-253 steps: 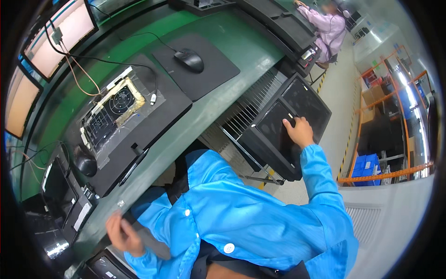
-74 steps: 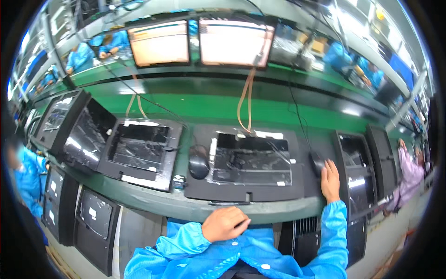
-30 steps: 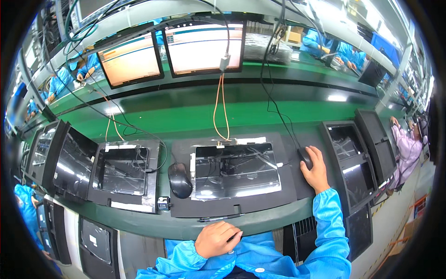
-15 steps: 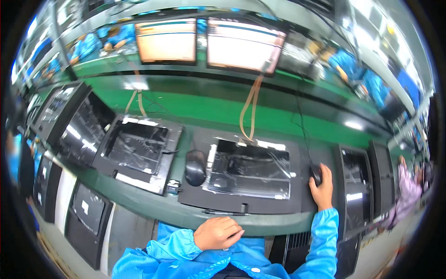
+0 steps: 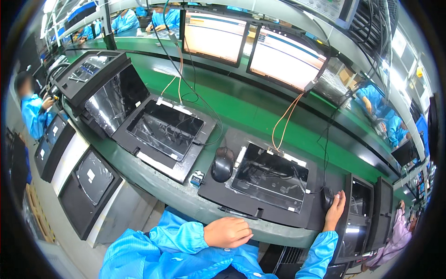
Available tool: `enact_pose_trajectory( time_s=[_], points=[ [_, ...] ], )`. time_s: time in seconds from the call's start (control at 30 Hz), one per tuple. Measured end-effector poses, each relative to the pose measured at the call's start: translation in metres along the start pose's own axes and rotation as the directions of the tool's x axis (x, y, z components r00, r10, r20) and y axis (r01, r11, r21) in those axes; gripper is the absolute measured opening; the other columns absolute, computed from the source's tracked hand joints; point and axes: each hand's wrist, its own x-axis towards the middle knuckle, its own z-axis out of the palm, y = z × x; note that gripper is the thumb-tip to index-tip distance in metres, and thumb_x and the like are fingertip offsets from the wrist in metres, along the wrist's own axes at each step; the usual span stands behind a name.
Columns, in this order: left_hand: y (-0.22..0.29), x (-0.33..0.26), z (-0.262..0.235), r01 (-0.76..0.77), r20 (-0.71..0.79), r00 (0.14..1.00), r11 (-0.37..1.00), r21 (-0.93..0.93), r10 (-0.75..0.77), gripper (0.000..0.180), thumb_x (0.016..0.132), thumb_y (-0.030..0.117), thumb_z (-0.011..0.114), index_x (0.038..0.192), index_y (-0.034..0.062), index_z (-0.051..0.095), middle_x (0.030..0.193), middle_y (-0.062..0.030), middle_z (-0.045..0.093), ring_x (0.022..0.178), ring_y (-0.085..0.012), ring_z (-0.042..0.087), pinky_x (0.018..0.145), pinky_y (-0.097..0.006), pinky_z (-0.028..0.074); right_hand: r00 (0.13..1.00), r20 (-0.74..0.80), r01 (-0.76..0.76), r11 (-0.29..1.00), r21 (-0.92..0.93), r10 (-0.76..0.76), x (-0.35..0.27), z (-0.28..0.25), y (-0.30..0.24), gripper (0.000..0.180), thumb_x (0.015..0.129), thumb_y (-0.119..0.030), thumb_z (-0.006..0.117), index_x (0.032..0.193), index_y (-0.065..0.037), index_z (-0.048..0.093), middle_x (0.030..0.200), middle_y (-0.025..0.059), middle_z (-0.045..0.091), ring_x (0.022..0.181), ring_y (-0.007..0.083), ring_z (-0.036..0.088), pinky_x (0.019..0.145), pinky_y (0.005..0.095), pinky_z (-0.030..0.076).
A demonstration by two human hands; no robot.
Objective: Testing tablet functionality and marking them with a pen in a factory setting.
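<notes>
My right hand (image 5: 334, 212) is wrapped round a black computer mouse (image 5: 328, 199) on the right edge of a black foam pad. My left hand (image 5: 227, 232) rests near my body at the table's front edge, fingers curled in with nothing visible in them. Between and beyond my hands lies a dark flat display panel (image 5: 272, 177) on the pad (image 5: 213, 194). Copper-coloured ribbon cables (image 5: 286, 118) run from its top edge up toward a lit monitor (image 5: 284, 56). Left of the panel sits a second black mouse (image 5: 223, 165), untouched. A thin pen-like black stick (image 5: 238, 212) lies along the pad's front edge.
Another wired panel (image 5: 166, 126) lies to the left, with a small dark device (image 5: 196, 178) between the pads. Foam trays with panels stand at the left (image 5: 87, 189) and right (image 5: 360, 204). A second monitor (image 5: 214, 37) is lit. A co-worker (image 5: 35, 109) stands far left.
The view has turned and tilted, so the bench now slopes down to the right and more of the left side shows. My right hand stays on the mouse; my left stays curled.
</notes>
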Motion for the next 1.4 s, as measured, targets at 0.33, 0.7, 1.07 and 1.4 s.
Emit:
enact_pose_trajectory(
  time_s=[0.33,0.7,1.07,1.4],
  points=[
    [-0.004,-0.001,-0.004,0.088,-0.103,0.989,0.988,-0.128,-0.102,0.014,0.089,0.010,0.074,0.084,0.0046,0.063,0.077,-0.0085,0.055,0.068,-0.0299,0.059,0.059,-0.043,0.049,0.997,0.052,0.061,0.991,-0.116,-0.056,0.016,0.000,0.017,0.052,0.113,-0.035,0.049,0.146,0.004,0.053,0.145,0.0207,0.060,0.134,0.0292,0.057,0.114,0.0379,0.041],
    [0.011,-0.047,-0.058,0.167,-0.479,0.853,0.978,-0.124,-0.207,0.009,0.087,0.004,0.073,0.083,0.0078,0.066,0.079,-0.0068,0.064,0.068,-0.0287,0.060,0.064,-0.042,0.049,0.989,0.118,0.117,0.972,-0.204,-0.094,0.030,-0.004,0.039,0.058,0.112,-0.042,0.046,0.149,0.003,0.051,0.153,0.0250,0.052,0.141,0.0368,0.051,0.118,0.0403,0.039],
    [-0.008,-0.371,-0.275,0.849,-0.924,-0.171,-0.526,0.038,-0.343,0.087,0.088,0.057,0.074,0.143,-0.0069,0.053,0.133,-0.0282,0.057,0.127,-0.0422,0.056,0.110,-0.048,0.042,0.979,0.148,0.173,0.948,-0.267,-0.137,0.032,-0.016,0.036,0.058,0.113,-0.040,0.045,0.149,0.005,0.050,0.152,0.0271,0.052,0.140,0.0374,0.052,0.119,0.0399,0.039],
    [-0.022,-0.458,-0.332,0.869,-0.642,-0.413,-0.070,-0.489,-0.646,0.060,0.076,0.026,0.092,0.121,-0.0083,0.073,0.138,-0.0249,0.064,0.116,-0.0310,0.068,0.097,-0.039,0.054,0.984,0.151,0.132,0.966,-0.223,-0.099,0.029,-0.009,0.042,0.057,0.112,-0.040,0.048,0.149,0.003,0.050,0.153,0.0243,0.053,0.140,0.0345,0.053,0.118,0.0379,0.039]
  ],
)
